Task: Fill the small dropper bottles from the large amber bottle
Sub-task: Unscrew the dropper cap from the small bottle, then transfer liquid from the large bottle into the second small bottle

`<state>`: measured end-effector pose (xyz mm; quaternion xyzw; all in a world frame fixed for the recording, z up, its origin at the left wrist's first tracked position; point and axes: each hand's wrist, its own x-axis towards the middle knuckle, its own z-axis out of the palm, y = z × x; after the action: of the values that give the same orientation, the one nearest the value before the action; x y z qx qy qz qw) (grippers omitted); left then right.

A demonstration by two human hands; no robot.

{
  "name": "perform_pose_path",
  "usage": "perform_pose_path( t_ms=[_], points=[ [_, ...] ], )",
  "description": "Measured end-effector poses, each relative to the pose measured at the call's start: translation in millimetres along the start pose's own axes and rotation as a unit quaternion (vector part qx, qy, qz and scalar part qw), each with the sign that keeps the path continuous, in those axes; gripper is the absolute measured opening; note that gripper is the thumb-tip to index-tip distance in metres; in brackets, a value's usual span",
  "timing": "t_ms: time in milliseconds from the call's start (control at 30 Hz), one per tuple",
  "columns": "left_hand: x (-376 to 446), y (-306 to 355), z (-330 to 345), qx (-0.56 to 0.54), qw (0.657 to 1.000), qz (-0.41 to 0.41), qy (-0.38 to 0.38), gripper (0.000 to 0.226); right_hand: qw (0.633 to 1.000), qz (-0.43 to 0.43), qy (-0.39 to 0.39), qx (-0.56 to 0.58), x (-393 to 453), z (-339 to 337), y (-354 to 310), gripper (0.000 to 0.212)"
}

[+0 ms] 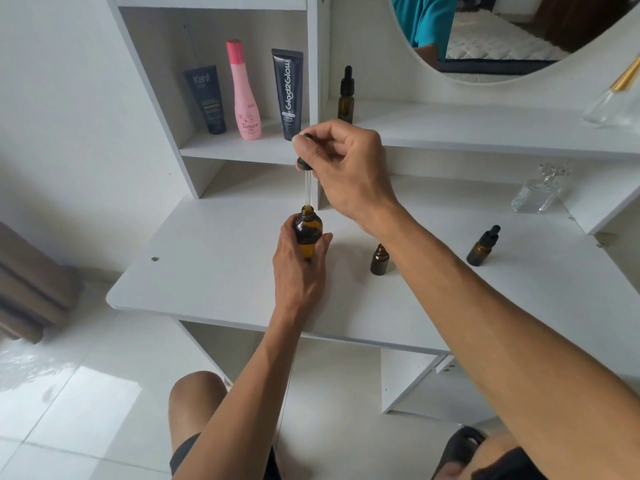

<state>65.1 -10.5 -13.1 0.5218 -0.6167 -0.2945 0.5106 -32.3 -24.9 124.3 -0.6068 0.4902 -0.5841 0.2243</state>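
My left hand grips the large amber bottle, which stands upright and uncapped on the white desk. Above it, my right hand pinches the black bulb of a dropper; the glass tube points down with its tip in the bottle's neck. To the right stands a small amber bottle with no cap. Farther right is a small dropper bottle with its black cap on. Another capped dropper bottle stands on the raised shelf behind.
A shelf nook holds a dark tube, a pink bottle and a black tube. Clear glass bottles stand at the right, under a round mirror. The desk's front edge is near my knees.
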Motion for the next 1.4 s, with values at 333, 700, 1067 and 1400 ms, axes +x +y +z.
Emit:
perform_pose_path(
  t_ms=[333,700,1067,1400],
  points=[
    [0.4,-2.7,1.4,-0.005,1.0,0.0,-0.004,0.048,1.0,0.009,0.009,-0.018,0.4,5.0,8.0,0.019],
    [0.6,-2.1,-0.1,-0.014,1.0,0.005,-0.009,0.047,0.998,0.048,-0.018,-0.037,-15.6,10.0,30.7,0.019],
    [0.5,-1.5,-2.0,-0.005,1.0,0.016,-0.01,0.046,0.996,0.063,-0.01,-0.064,-24.1,14.9,44.2,0.019],
    [-0.2,-2.6,-0.6,-0.015,1.0,0.01,-0.013,0.045,0.997,0.071,-0.014,-0.02,-25.2,10.2,35.8,0.012]
  ],
)
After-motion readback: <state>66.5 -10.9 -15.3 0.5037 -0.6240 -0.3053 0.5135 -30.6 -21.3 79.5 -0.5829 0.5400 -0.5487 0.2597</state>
